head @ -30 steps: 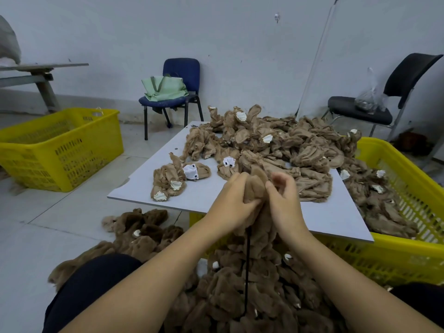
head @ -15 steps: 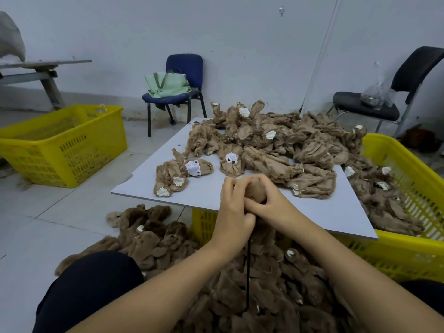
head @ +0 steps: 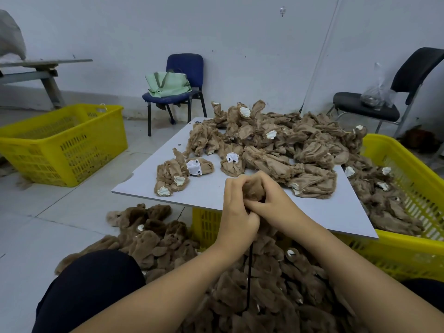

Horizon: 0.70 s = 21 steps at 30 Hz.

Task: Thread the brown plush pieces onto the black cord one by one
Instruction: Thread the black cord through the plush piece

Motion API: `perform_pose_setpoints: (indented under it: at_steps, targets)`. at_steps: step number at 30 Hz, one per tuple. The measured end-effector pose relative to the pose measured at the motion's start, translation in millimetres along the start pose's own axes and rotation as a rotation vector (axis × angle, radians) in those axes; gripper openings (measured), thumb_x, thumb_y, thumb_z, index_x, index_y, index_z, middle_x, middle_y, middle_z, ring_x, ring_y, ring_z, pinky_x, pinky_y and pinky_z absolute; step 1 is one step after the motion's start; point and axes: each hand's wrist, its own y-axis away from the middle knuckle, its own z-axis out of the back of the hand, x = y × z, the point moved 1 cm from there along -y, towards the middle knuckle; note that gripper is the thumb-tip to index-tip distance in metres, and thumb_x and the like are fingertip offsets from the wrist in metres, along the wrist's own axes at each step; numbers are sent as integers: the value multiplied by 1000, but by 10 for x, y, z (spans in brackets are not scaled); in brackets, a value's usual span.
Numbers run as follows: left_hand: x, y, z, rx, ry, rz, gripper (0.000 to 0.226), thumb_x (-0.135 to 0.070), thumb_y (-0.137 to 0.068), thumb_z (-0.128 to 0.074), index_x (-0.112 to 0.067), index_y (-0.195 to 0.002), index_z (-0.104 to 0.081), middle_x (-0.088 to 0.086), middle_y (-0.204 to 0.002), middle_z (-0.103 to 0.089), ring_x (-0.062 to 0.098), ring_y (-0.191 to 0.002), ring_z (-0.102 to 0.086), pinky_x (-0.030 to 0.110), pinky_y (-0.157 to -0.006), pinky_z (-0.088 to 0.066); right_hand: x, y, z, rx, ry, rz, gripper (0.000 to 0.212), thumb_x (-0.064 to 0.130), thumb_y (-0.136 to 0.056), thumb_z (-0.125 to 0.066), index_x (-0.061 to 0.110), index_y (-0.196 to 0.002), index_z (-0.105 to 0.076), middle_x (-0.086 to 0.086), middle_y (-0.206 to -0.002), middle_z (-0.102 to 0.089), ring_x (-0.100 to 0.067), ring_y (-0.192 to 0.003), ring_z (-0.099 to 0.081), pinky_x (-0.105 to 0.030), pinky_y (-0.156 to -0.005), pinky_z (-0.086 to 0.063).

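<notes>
both hands, left hand (head: 236,207) and right hand (head: 274,205), curl tightly around one plush piece (head: 254,188) (threading step, probably); next it needs sliding down the cord (head: 249,272).

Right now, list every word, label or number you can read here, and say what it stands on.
None can be read.
green bag on the blue chair: a faint dark mark near its lower edge, too small and blurred to read.
</notes>
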Motion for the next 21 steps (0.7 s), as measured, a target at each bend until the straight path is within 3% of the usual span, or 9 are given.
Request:
perform_pose_setpoints:
  at_steps: [4, 8, 11, 15, 19, 21]
  targets:
    - [18, 29, -26, -43, -68, -77, 70, 10, -68, -49, -30, -125, -40, -4, -112, -36, 5, -103, -47, 14, -83, -46, 128, -35, -3, -12, 44, 138, 29, 3, -82, -70, 12, -107, -59, 1, -102, -63, -13, -96, -63, -32, -80, -55]
    - [101, 128, -96, 25, -158, -31, 81, 6, -75, -49, -42, -135, -25, -7, -115, -33, 12, -104, -47, 25, -84, -49, -14, 1, -44, -2, 39, 87, 25, 5, -83, -69, 14, -104, -58, -3, -96, -62, -17, -91, -63, -35, -76, -53]
    - [162, 113, -99, 130, -249, 32, 92, 9, -81, -51, -48, -144, -14, -7, -122, -34, 17, -108, -48, 32, -89, -51, -174, 22, -97, 8, -79, -45, 27, 4, -93, -66, 23, -109, -56, 7, -92, -65, -12, -93, -67, -29, -76, -54]
    - [169, 118, -95, 193, -399, -22, 88, 7, -81, -53, -39, -148, -19, -5, -128, -31, 19, -109, -43, 33, -91, -49, -188, 21, -119, 42, -95, -119, 35, 2, -95, -61, 30, -114, -54, 25, -94, -69, 2, -97, -67, -15, -78, -52]
    - [129, 72, -41, 224, -336, -68, 80, -4, -81, -52, -40, -146, -24, -5, -126, -33, 19, -106, -48, 28, -80, -50, -84, 3, -66, 51, -120, -77, 23, -4, -89, -58, 18, -98, -58, 10, -79, -65, -7, -81, -67, -21, -69, -51]
    - [76, 31, 6, 182, -208, -102, 68, -12, -84, -47, -38, -144, -28, -7, -127, -41, 12, -111, -50, 26, -88, -49, -40, -5, -39, 28, -187, -75, 26, -11, -88, -56, 14, -95, -61, 9, -78, -70, -7, -81, -70, -19, -69, -52]
